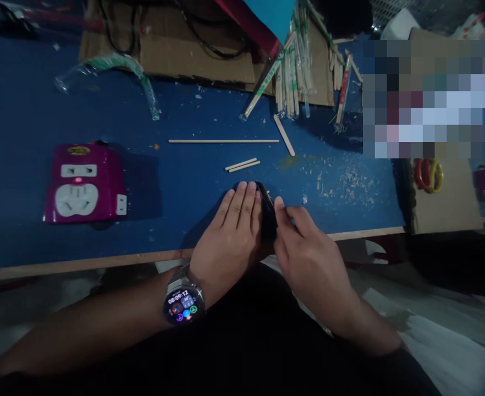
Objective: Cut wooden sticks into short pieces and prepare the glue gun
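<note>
My left hand [232, 236] lies palm down at the table's front edge, its fingers straight and side by side; anything beneath it is hidden. Just right of it, my right hand [304, 253] is closed around a dark, thin tool [268, 206] that leans against the left fingers; its exact kind is unclear. Two short sticks [242, 165] lie beyond my left fingertips. Farther back is a long thin stick [224, 141], with a flat wooden stick [284, 135] slanting near its right end.
A purple power socket block [83, 184] sits at the left. Wrapped sticks [292, 82] and cardboard [193, 49] are at the back. Pale shavings [356, 179] are scattered at the right, near red and yellow rings [429, 175] on cardboard. A wooden strip [81, 265] edges the blue table.
</note>
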The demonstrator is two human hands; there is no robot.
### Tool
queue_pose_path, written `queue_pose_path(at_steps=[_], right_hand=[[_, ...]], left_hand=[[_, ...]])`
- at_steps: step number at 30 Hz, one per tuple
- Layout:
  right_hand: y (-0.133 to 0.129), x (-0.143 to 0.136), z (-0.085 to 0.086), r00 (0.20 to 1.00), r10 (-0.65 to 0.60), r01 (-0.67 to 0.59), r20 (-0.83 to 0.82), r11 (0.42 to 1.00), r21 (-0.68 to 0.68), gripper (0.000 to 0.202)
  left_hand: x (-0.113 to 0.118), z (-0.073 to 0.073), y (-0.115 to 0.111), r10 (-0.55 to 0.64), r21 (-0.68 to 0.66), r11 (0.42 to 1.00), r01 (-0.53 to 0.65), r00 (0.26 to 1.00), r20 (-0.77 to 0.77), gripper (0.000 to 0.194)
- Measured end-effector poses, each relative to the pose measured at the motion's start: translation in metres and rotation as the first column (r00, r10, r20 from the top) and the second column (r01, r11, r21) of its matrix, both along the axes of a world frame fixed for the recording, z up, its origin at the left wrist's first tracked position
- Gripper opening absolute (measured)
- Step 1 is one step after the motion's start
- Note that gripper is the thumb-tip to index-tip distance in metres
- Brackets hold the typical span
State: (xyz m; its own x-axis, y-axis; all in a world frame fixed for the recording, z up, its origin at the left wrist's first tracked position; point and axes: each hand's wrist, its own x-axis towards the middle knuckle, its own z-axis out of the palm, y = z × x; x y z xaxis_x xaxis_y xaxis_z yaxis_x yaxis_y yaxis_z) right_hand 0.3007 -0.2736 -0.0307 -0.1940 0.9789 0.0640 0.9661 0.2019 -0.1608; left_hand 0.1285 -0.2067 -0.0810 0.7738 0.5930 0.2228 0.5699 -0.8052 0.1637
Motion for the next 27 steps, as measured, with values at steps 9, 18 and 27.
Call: queue_pose_path(at_steps=[9,18,27], right_hand=[[-0.013,0.000,0.006,0.999,-0.013,0.012,0.046,1.000,0.007,0.055],[-0.008,-0.002,0.008,0.999,-0.022,0.023,0.043,0.999,-0.025,0.054],[-0.005,0.000,0.001,1.000,-0.015,0.016,0.027,1.000,-0.003,0.053]], left_hand=[[0.003,0.001,-0.003,0.008,0.007,1.000,-0.008,1.000,-0.026,0.080],[0.001,0.002,-0.005,0.019,-0.078,0.997,-0.018,1.000,0.012,0.083],[0.000,0.000,-0.005,0.004,-0.073,0.997,-0.003,1.000,0.009,0.079]])
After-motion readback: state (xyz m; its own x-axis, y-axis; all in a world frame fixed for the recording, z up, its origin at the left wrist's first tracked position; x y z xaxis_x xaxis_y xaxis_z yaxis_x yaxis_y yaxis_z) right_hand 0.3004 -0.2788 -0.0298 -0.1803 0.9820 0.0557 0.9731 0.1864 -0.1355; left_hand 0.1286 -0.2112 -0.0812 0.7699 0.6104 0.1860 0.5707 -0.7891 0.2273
